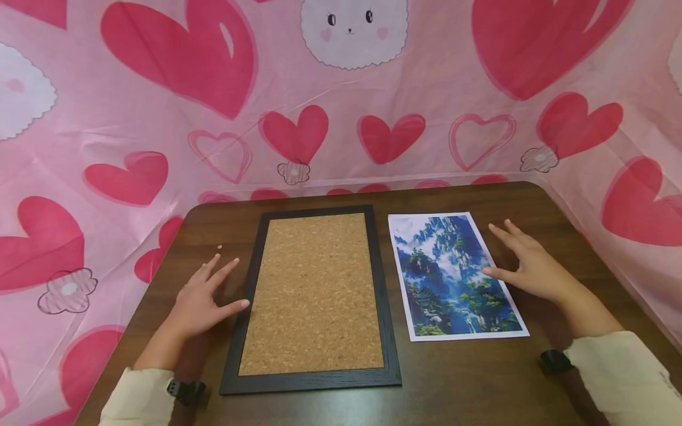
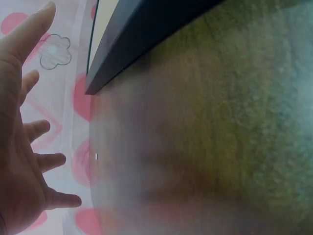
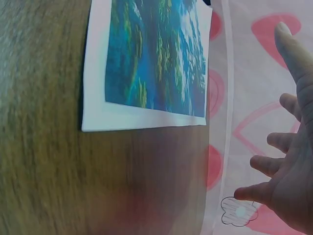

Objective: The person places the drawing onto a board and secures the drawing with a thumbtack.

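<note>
A cork board (image 1: 314, 290) in a black frame (image 1: 319, 380) lies flat on the brown table. To its right lies a white-bordered print (image 1: 453, 278) of blue mountains, trees and mist. My left hand (image 1: 199, 299) is spread just left of the frame, holding nothing, its thumb close to the frame's left edge. Beside the print's right edge my right hand (image 1: 533, 263) has its fingers spread and holds nothing; its thumb appears over the print's edge. In the wrist views, both the left hand (image 2: 19, 161) and the right hand (image 3: 293, 166) appear raised above the tabletop.
A tiny pale round piece (image 1: 219, 247) sits on the table (image 1: 447, 384) beyond the left fingertips. Pink cloth (image 1: 341, 89) with red hearts hangs behind the table and along both sides. Each wrist wears a black strap, the left strap (image 1: 186, 391) and the right strap (image 1: 556, 361).
</note>
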The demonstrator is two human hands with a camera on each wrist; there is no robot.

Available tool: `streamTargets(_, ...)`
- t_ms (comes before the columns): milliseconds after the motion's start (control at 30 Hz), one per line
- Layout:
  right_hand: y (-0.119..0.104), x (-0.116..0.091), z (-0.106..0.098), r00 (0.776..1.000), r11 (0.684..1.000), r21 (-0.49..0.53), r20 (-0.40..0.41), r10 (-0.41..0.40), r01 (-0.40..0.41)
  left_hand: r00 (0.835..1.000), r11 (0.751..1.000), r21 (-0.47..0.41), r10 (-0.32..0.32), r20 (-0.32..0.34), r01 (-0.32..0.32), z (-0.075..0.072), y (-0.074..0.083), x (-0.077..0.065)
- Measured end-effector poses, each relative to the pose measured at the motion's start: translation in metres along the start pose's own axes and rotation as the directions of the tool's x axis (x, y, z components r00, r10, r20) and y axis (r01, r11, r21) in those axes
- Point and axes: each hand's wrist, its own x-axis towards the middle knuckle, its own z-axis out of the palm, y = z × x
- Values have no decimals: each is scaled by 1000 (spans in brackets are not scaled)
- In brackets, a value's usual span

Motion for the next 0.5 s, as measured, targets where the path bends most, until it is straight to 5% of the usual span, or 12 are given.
streamTargets(500, 4, -2, 1, 999, 996, 83, 26, 31, -33, 1000, 984, -179, 4, -3, -4, 1, 16, 11)
